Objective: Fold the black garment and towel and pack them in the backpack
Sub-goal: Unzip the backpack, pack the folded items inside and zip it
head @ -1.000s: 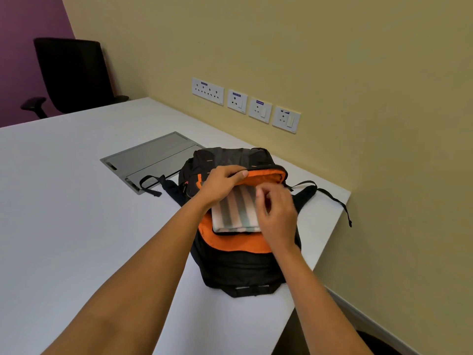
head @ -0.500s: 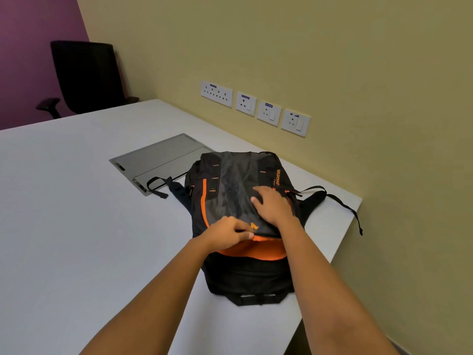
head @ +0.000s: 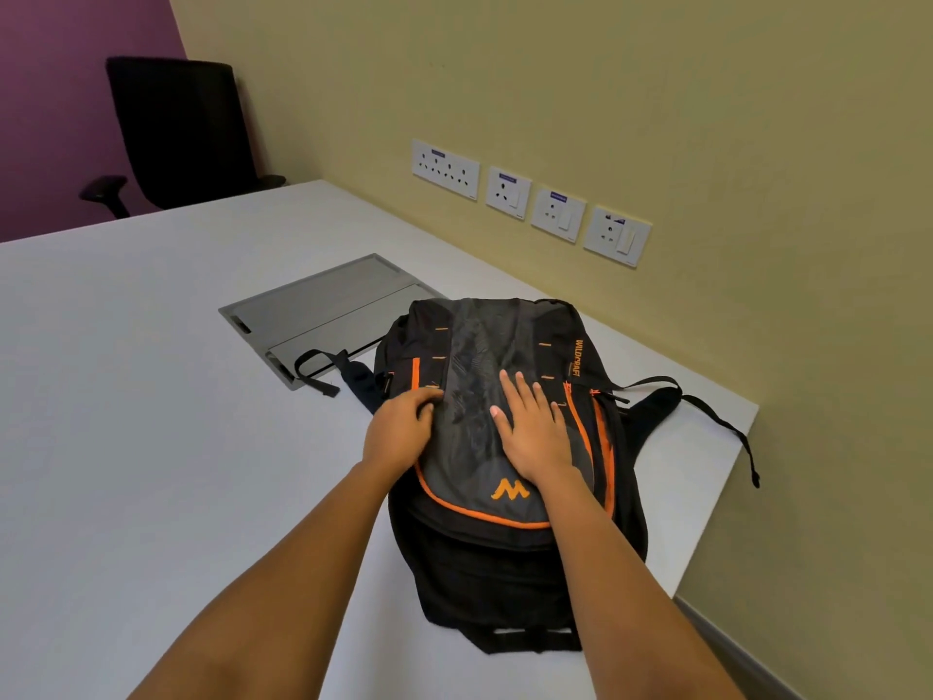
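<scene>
The black and orange backpack (head: 474, 346) lies flat on the white table (head: 126, 396), front panel up, flap down over its opening. My right hand (head: 530, 431) rests flat on the grey front panel with fingers spread. My left hand (head: 401, 429) sits at the bag's left edge, fingers curled on the fabric by the orange zip line. The towel and the black garment are out of sight; no orange lining shows through the opening.
A grey cable-access hatch (head: 313, 305) is set in the table behind the bag. Straps (head: 707, 411) trail to the right, near the table's right edge. Wall sockets (head: 530, 204) line the yellow wall. A black office chair (head: 176, 133) stands at the far left.
The striped towel was visible in the open bag; the flap has come down over it. Both hands moved onto the closed front panel, the right flattening out.
</scene>
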Demonstrator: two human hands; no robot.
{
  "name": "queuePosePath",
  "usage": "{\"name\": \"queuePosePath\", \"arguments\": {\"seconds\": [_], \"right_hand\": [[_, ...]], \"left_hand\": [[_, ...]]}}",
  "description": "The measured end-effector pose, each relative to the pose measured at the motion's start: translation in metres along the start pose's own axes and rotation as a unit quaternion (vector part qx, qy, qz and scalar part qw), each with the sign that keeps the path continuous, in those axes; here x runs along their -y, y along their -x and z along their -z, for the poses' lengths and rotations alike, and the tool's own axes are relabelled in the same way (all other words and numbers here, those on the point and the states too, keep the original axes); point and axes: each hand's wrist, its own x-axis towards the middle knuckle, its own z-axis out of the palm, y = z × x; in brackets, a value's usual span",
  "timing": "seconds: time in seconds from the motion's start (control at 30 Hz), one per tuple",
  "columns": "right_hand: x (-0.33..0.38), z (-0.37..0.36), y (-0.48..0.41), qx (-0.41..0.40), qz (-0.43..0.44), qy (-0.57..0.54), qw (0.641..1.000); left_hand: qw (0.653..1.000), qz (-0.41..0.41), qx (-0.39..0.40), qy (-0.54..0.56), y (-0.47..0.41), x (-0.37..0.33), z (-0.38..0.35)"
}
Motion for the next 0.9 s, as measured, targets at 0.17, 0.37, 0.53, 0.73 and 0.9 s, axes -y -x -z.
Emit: {"name": "queuePosePath", "arguments": {"seconds": [0.17,0.37,0.53,0.73,0.9], "right_hand": [[0.003,-0.009,-0.022,0.023,0.008,0.019,1.000],[-0.002,-0.026,-0.030,-0.003,0.004,0.045,0.999],[-0.002,-0.040,-0.028,-0.054,-0.003,0.049,0.997],[-0.003,-0.045,-0.029,-0.070,-0.007,0.044,0.997],[-0.002,-0.044,-0.029,-0.066,-0.009,0.045,0.997]], "left_hand": [[0.999,0.045,-0.011,-0.006,-0.027,0.021,-0.004],[0.993,0.108,-0.037,0.006,-0.055,0.048,-0.010],[0.993,0.120,0.008,-0.016,-0.072,0.068,-0.013],[0.990,0.139,-0.012,0.011,-0.084,0.074,-0.015],[0.992,0.081,-0.048,-0.085,-0.075,0.072,-0.013]]}}
